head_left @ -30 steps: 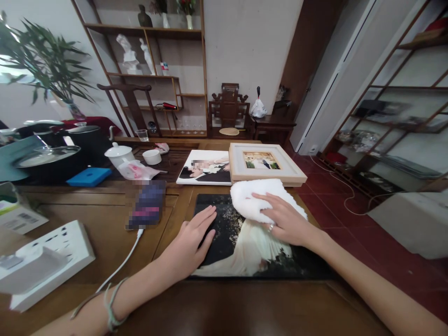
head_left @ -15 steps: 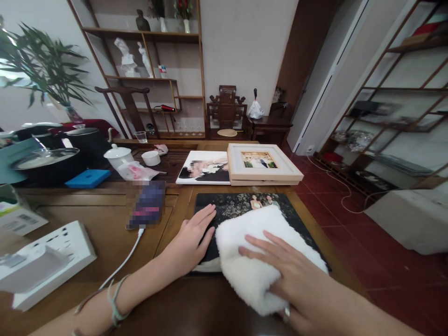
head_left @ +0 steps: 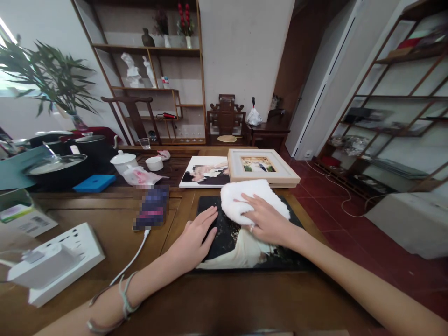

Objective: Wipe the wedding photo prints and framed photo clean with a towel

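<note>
A dark photo print point(head_left: 224, 238) showing a white gown lies flat on the wooden table point(head_left: 105, 233) in front of me. My left hand point(head_left: 192, 240) rests flat on its left edge, fingers stretched out. My right hand point(head_left: 268, 219) presses a fluffy white cloth point(head_left: 241, 198) onto the far half of the print, fingers spread over the cloth. A ring shows on that hand.
Beyond the print lie a second photo point(head_left: 206, 171) and a light wooden picture frame point(head_left: 261, 165). A phone point(head_left: 152, 207) on a white cable sits to the left, with white boxes point(head_left: 59, 261), a blue sponge point(head_left: 93, 183), pots and cups farther left. Red floor lies to the right.
My right hand slid the cloth from the far end of the print toward me, then pushed it back to the far end. The left hand stayed put. The camera tilted slightly.
</note>
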A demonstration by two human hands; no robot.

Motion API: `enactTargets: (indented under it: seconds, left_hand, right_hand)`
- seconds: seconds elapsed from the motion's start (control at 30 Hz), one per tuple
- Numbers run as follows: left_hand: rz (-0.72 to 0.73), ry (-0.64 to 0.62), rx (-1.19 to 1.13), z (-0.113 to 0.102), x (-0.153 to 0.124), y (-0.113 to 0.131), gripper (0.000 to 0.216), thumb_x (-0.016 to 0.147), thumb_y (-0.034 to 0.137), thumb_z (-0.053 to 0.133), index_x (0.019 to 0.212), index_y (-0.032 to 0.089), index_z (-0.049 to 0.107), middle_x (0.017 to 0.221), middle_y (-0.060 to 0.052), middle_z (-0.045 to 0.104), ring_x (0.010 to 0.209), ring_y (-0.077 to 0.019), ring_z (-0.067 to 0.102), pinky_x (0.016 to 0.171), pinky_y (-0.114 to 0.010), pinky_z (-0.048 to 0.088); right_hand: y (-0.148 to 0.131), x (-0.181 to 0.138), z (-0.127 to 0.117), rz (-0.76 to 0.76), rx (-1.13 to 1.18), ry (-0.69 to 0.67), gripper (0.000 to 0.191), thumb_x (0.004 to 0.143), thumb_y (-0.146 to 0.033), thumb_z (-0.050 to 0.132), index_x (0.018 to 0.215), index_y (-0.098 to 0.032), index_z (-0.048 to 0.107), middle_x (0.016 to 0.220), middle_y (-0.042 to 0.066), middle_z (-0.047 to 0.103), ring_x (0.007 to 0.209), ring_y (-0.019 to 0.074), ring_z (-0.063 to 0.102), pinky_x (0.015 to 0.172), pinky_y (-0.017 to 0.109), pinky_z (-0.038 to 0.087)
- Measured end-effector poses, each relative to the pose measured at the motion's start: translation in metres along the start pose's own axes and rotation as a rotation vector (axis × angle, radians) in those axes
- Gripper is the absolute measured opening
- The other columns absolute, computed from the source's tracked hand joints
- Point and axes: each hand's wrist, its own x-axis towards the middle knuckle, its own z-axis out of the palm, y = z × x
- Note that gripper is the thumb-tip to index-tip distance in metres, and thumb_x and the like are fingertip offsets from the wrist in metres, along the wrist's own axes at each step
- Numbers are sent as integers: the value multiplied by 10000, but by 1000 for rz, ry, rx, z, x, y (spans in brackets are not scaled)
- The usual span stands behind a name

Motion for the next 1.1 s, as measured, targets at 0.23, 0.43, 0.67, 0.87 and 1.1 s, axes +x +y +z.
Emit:
enactTargets:
  seconds: [0.23,0.43,0.67,0.87,1.1]
  left_hand:
    - [-34,-60,22,0,0,1,434,940,259,315,1339,130,427,1465,-134,355,1351,-246,323,1051,-513,334]
    - [-16,-36,7,-1,1,0,414,932,250,337,1319,160,455,1450,-119,386,1341,-237,346,1064,-480,331]
    - [-8,-25,27,-1,0,0,408,937,246,338,1322,171,452,1452,-109,387,1342,-220,345,1078,-453,319]
    - [-39,-75,45,0,1,-1,440,940,242,312,1356,133,410,1472,-122,345,1357,-227,314,1084,-475,302]
    - [-37,-73,18,0,0,-2,440,941,259,306,1348,140,422,1473,-121,342,1356,-249,313,1066,-517,312]
  right_hand:
    - [-72,-55,-37,-34,99,-311,404,659,-69,491,994,-191,680,1403,88,438,1349,301,262,1089,518,240]
    - [-54,-45,-35,12,127,-241,441,680,-60,489,1069,-185,653,1391,116,449,1343,236,294,1098,433,251]
    - [4,8,-2,35,-9,0,267,834,-229,521,1057,-172,658,1414,112,423,1354,323,244,1073,556,216]
    - [-10,4,-1,48,-8,-58,453,681,-69,508,1108,-144,637,1408,136,425,1343,354,253,1062,593,199]
    - [-75,-45,-23,46,73,-313,449,649,-76,483,1054,-128,667,1475,117,298,1372,369,109,1082,604,127]
